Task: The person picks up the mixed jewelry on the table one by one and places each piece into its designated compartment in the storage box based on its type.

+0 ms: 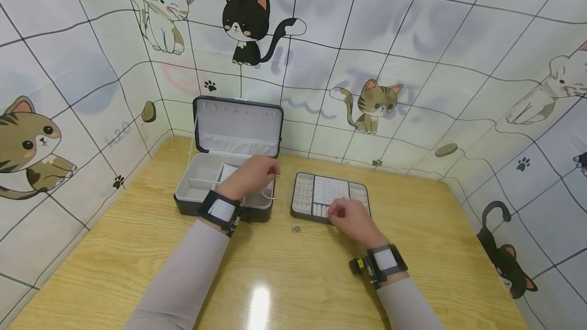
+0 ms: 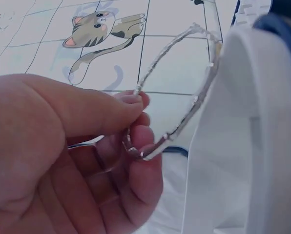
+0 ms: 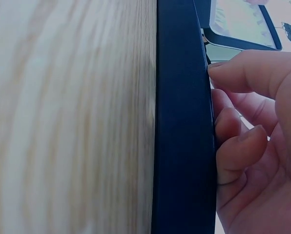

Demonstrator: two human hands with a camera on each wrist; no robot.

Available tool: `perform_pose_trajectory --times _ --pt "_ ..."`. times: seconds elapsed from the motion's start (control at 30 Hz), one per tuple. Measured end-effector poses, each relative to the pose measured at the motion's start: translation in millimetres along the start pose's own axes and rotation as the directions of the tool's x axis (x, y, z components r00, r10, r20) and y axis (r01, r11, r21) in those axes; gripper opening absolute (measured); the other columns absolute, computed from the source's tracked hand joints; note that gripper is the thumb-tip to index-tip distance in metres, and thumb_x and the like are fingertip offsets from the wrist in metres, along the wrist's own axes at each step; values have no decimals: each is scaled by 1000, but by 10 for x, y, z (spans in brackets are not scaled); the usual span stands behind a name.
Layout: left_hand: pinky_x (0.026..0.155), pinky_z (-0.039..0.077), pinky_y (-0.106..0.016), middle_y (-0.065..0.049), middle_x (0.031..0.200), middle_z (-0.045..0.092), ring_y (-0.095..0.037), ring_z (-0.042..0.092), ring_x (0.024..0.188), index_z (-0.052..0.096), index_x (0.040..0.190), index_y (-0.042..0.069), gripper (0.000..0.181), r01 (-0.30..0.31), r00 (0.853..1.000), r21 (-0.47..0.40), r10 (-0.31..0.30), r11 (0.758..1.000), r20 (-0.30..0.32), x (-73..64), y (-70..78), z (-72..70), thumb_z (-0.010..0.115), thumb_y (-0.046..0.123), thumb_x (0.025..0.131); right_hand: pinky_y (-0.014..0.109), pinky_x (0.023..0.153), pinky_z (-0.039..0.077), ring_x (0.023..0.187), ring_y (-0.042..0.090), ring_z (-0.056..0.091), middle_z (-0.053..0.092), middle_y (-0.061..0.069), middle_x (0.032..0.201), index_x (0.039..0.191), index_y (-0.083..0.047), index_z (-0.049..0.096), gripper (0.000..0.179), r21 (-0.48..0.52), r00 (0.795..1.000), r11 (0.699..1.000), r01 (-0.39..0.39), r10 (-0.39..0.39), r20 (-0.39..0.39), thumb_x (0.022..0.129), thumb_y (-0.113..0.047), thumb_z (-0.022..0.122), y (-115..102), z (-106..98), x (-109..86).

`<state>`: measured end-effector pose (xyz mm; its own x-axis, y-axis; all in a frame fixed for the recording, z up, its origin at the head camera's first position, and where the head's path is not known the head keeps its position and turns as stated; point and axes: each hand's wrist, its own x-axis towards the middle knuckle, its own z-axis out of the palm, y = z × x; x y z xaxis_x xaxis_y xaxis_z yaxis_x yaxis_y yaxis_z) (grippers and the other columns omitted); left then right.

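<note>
A thin silver bracelet is pinched between the thumb and fingers of my left hand. In the head view the bracelet hangs over the right side of an open jewelry box. My right hand is at the front of a flat jewelry tray, its fingertips over the ring rolls. Seen from the right wrist, the fingers are bent beside the tray's dark side wall. The wall hides the fingertips in part, so whether they hold anything is unclear.
A small silver jewelry piece lies on the wooden table before the tray. The box's lid stands raised near the wall covering, which has cat drawings. White dividers split the box into compartments.
</note>
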<state>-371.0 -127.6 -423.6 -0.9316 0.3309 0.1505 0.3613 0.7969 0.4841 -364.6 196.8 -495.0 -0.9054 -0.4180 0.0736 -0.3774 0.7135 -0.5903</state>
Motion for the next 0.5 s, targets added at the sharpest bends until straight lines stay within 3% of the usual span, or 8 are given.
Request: perform_pose_trajectory --times 0.33,0.5 --pt "85 54 -39 -7 98 71 -21 62 90 73 104 6 13 93 994 72 -97 993 55 -66 -47 -143 59 6 103 29 68 49 76 16 58 66 -5 80 89 -23 72 11 -8 1000 1000 -12 12 -2 93 -14 78 5 5 4" --pt "78 53 -36 -7 95 71 -20 62 85 72 97 8 15 124 986 82 -133 989 105 -79 -96 -120 58 1 98 29 69 49 77 16 58 66 -6 81 89 -23 73 11 -7 1000 1000 -9 9 2 93 -14 78 26 15 12"
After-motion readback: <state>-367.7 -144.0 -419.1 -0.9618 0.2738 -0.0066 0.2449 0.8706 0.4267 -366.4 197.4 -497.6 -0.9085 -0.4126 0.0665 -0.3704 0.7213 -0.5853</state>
